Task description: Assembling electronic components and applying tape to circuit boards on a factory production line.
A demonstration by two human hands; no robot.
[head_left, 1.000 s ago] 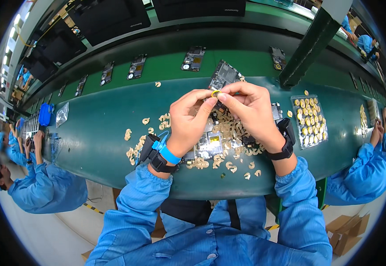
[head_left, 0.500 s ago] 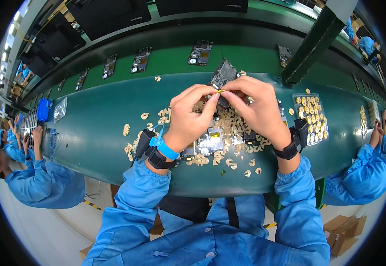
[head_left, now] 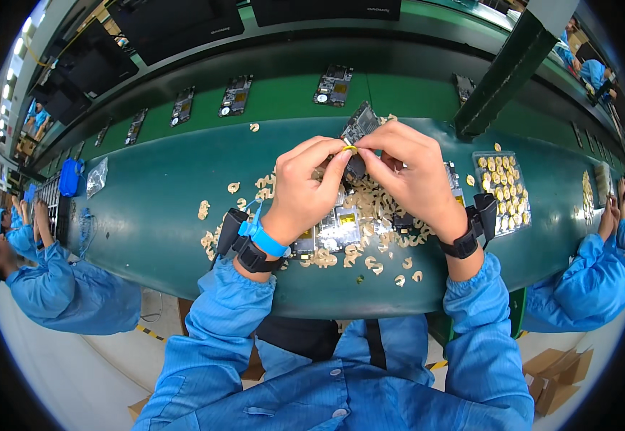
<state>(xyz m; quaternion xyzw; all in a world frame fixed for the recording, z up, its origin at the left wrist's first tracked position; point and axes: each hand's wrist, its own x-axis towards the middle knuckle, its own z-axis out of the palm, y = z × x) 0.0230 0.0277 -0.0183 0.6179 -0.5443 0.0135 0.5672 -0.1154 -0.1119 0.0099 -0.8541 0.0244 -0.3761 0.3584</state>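
Note:
Above the middle of the bench, my left hand (head_left: 305, 181) and my right hand (head_left: 411, 171) meet, both closed. Between their thumbs and fingertips they pinch a small round yellow-rimmed disc (head_left: 350, 149), seen nearly edge-on. Just beyond the fingertips a dark circuit board (head_left: 360, 123) leans up at a tilt; its lower part is hidden by the hands. Beneath them lies a loose pile of beige C-shaped pieces (head_left: 370, 195). More circuit boards (head_left: 339, 231) show among these pieces, partly covered.
To the right, a clear tray (head_left: 503, 228) holds rows of round gold discs (head_left: 503, 178). Behind the green bench (head_left: 161, 208), circuit boards (head_left: 235, 95) sit spaced along a green conveyor (head_left: 276, 100). A dark green post (head_left: 503, 86) rises at back right. Co-workers in blue sit left (head_left: 68, 287) and right (head_left: 585, 280).
The disc at my fingertips has turned and shows slightly more of its face. Boards on the conveyor have shifted right. The left co-worker's arms have moved.

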